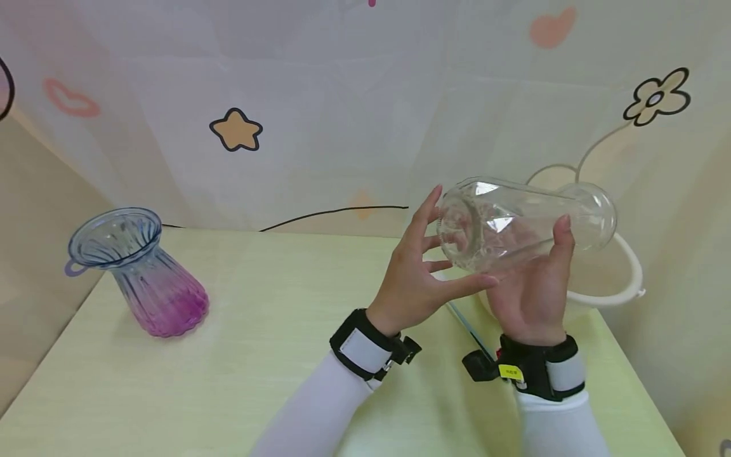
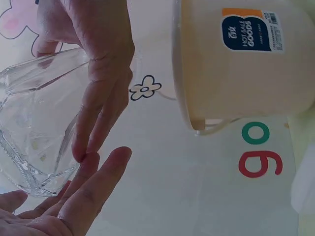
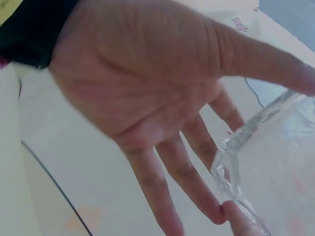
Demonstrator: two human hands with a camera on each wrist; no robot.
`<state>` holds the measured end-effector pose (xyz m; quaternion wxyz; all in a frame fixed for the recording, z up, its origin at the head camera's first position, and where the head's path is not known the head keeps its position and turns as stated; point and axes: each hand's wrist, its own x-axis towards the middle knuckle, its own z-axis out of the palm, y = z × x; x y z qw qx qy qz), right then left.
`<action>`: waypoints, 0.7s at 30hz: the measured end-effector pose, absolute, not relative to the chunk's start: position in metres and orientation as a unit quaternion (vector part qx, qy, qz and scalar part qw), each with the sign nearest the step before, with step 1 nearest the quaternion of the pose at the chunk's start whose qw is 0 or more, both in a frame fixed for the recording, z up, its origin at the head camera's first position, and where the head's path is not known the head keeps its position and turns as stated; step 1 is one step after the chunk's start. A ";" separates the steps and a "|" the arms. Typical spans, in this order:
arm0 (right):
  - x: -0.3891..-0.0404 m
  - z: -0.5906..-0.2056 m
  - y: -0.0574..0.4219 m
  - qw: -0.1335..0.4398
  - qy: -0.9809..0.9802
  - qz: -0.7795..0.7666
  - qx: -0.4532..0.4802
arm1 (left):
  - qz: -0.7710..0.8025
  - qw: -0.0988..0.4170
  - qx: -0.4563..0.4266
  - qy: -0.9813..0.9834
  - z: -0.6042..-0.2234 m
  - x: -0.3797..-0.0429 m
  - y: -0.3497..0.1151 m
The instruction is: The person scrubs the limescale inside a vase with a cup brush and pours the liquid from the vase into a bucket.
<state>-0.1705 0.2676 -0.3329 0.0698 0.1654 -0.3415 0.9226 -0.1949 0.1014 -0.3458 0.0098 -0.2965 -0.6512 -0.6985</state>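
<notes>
A clear glass vase lies sideways in the air between both hands, its neck to the right. My left hand holds the base end, fingers spread on the far side and thumb beneath. From the right, my right hand holds it with the thumb up along the near side; the fingers are partly seen through the glass. In the right wrist view the long fingers reach past the edge of the faceted base. A ribbed glass vase, blue fading to pink, stands at the left of the table.
Behind the right hand a cream bucket stands at the table's right side; its label shows in the left wrist view. A patterned cloth hangs behind the pale table.
</notes>
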 end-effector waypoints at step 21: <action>-0.173 -0.349 0.215 0.088 -0.675 0.727 0.090 | -0.630 -0.073 -0.231 -0.738 -0.398 -0.185 0.010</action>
